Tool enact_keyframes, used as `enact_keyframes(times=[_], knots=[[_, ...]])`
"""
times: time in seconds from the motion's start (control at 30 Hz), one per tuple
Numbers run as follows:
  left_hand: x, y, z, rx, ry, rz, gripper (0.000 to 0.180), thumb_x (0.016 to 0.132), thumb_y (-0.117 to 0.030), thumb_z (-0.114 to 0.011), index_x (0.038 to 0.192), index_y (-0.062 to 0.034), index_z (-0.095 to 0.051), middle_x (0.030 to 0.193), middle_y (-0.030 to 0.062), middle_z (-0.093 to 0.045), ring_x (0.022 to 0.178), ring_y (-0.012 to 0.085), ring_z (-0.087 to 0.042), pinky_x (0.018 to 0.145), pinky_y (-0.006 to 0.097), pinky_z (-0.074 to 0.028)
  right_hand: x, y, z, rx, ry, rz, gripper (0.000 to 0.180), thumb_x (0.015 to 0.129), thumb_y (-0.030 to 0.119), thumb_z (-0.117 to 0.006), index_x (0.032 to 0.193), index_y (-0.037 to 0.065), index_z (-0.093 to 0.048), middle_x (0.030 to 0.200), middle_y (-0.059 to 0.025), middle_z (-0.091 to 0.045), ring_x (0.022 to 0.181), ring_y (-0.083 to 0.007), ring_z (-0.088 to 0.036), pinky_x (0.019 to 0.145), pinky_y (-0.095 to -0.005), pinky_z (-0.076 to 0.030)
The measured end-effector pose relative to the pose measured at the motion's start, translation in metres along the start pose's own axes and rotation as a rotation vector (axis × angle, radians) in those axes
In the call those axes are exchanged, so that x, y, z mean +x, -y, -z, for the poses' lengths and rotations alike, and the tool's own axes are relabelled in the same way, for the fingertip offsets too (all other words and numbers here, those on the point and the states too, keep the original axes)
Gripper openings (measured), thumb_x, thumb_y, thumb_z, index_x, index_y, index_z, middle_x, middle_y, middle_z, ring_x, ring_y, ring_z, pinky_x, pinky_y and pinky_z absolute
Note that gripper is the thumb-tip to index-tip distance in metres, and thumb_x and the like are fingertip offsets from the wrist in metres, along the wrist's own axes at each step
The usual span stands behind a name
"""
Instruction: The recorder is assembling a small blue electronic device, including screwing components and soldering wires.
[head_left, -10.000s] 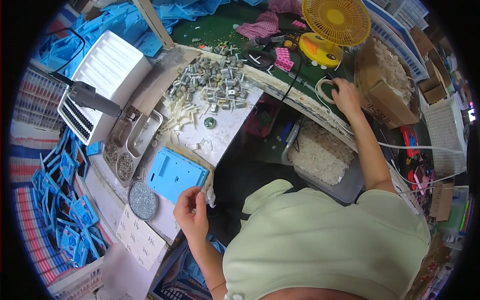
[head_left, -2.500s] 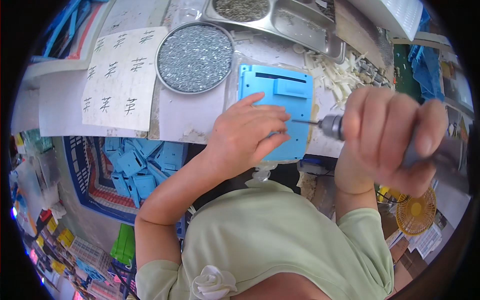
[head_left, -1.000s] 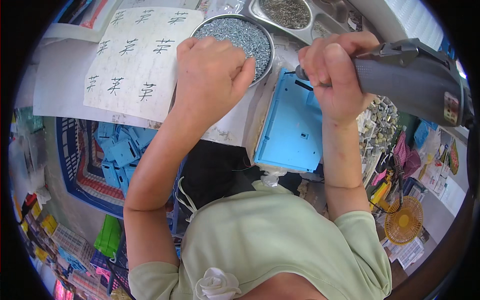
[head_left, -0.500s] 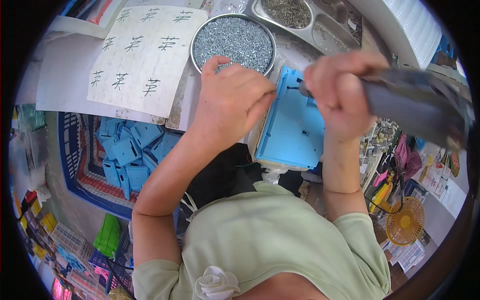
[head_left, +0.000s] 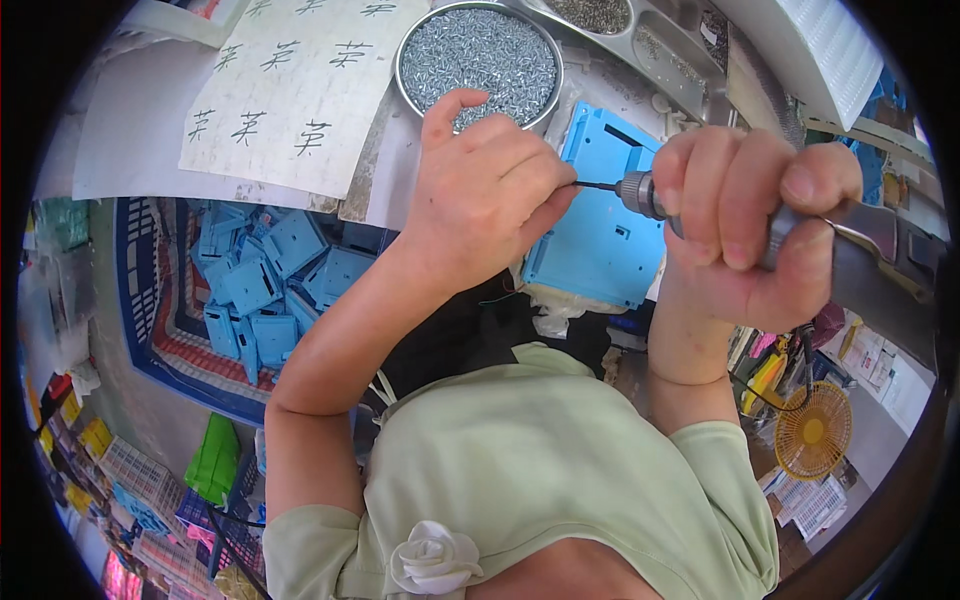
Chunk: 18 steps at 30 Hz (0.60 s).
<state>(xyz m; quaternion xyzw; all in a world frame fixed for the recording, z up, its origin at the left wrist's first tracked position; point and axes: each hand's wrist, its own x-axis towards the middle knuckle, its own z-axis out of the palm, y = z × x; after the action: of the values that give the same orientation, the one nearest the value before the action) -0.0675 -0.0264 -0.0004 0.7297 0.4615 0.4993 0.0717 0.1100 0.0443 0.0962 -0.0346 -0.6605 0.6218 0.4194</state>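
My right hand (head_left: 750, 215) is wrapped round a dark electric screwdriver (head_left: 645, 192) with a ribbed metal collar. Its thin black bit points left and meets the fingertips of my left hand (head_left: 495, 195). Those fingertips are pinched together, the index finger and thumb closed; whatever lies between them is too small to make out. Beneath the bit lies a flat light-blue plastic panel (head_left: 590, 245) with slots and small holes, its left edge partly covered by my left hand. Just beyond my left hand stands a round metal bowl (head_left: 480, 60) full of small silvery screws.
A metal tray (head_left: 645, 50) with compartments of small parts stands at the far right. On the left, a blue basket (head_left: 140, 330) holds several blue plastic pieces (head_left: 255, 285). A handwritten paper sheet (head_left: 290, 90) covers the table at the far left. A yellow fan (head_left: 812, 430) is at right.
The screwdriver has turned and lifted away from the panel's upper corner, and its bit now meets my left fingertips. The whole view has shifted slightly.
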Motion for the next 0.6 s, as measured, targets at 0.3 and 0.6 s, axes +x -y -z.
enact_keyframes(times=[0.3,0.6], knots=[[0.009,0.059,0.027,0.485,0.236,0.189,0.014,0.080,-0.019,-0.079,0.092,-0.0145,-0.075,0.102,-0.0004,-0.067,0.103,0.0225,-0.061,0.101,0.049,-0.037,-0.022,-0.005,-0.040,0.020,-0.273,-0.154,0.024,0.096,0.017,-0.067,0.108,0.007,-0.049,0.069,-0.0030,-0.052,0.057,-0.0139,-0.049,0.059,-0.0348,-0.046],[0.009,0.066,0.009,0.495,0.138,0.089,0.008,0.085,-0.023,-0.072,0.088,-0.0167,-0.075,0.091,-0.0013,-0.066,0.098,0.0212,-0.062,0.095,0.051,-0.041,-0.033,-0.015,-0.052,-0.263,-0.222,-0.245,0.030,0.097,0.020,-0.070,0.097,0.008,-0.043,0.061,-0.0016,-0.049,0.052,-0.0138,-0.046,0.057,-0.0339,-0.044]])
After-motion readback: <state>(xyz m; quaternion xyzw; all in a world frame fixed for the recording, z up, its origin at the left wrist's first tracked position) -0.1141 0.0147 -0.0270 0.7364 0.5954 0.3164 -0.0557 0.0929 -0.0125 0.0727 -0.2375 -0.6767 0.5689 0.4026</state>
